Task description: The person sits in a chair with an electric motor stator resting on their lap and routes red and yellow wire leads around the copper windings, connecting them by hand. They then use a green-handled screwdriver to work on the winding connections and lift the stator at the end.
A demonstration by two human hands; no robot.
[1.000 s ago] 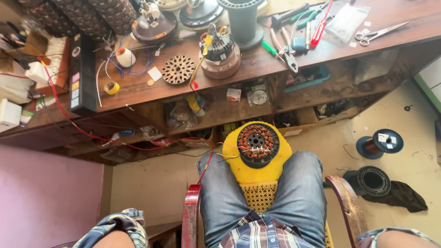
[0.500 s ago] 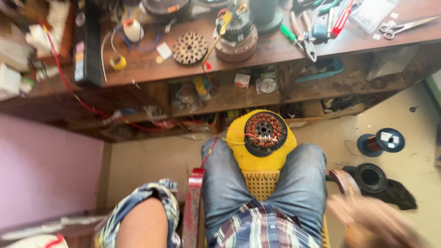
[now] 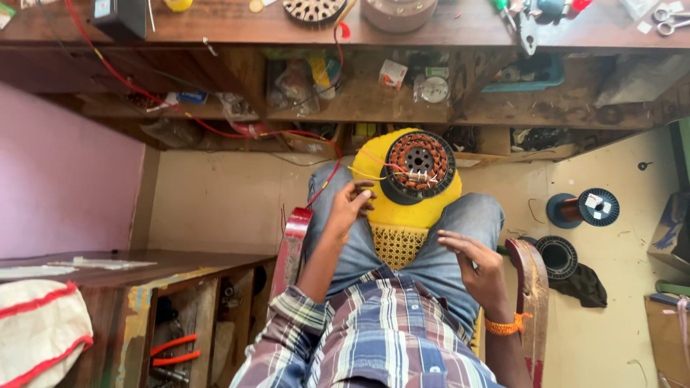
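Observation:
A round motor stator with copper windings (image 3: 419,164) rests on a yellow plastic stool (image 3: 411,208) wedged between my knees. Red and yellow wires (image 3: 374,169) run from it toward the bench. My left hand (image 3: 348,207) hovers just left of the stator, fingers loosely curled near the wires, holding nothing I can see. My right hand (image 3: 474,262) lies over my right thigh with fingers spread, empty, an orange band on the wrist. I sit in a chair with red armrests (image 3: 530,287).
A wooden workbench (image 3: 237,29) with a cluttered lower shelf (image 3: 374,100) stands ahead. Blue wire spools (image 3: 583,208) and a black spool (image 3: 555,253) lie on the floor at right. A low wooden cabinet with red-handled pliers (image 3: 172,348) is at left.
Both hands have come up into view over my lap; the left reached toward the stator. The camera tilted down, so the bench top slid out of view.

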